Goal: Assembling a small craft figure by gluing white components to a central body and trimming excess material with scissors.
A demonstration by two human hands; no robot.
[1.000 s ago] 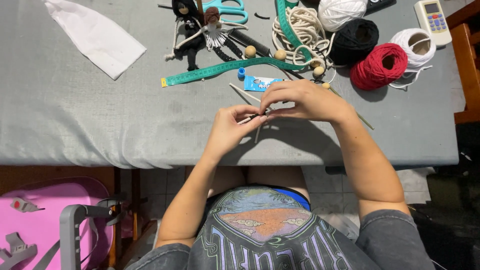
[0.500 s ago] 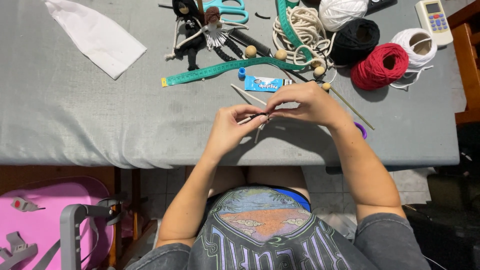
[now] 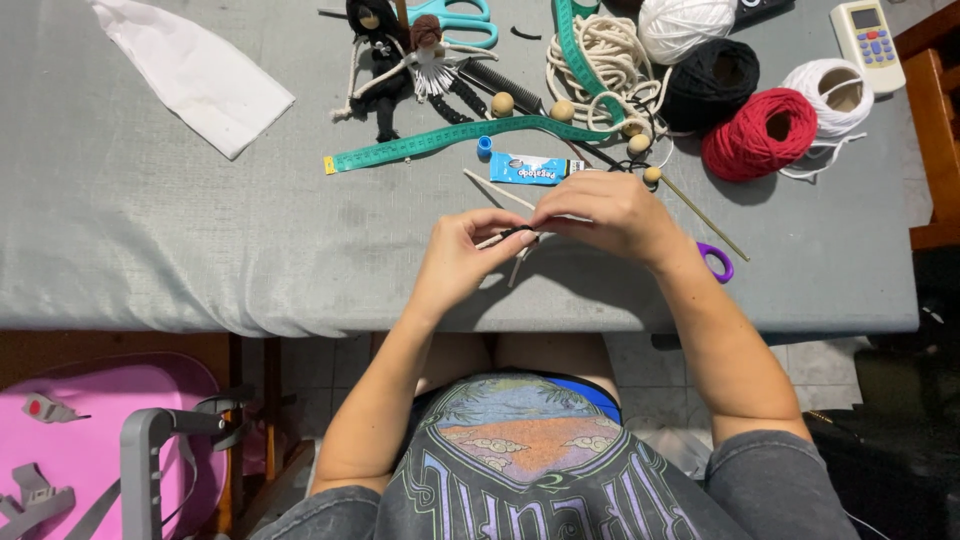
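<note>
Hands at the bench's near edge: left hand (image 3: 462,258) and right hand (image 3: 610,212) pinch one short pale cord (image 3: 520,262) between fingers; two finished dolls (image 3: 405,62) lie at the far edge, this piece barely begun.

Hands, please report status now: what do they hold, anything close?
Left hand and right hand both pinch thin cream cord. Glue tube just beyond. Purple ring beside right wrist.

Single head camera — looks steeply down, close over table (image 3: 150,230) edge and lap.
</note>
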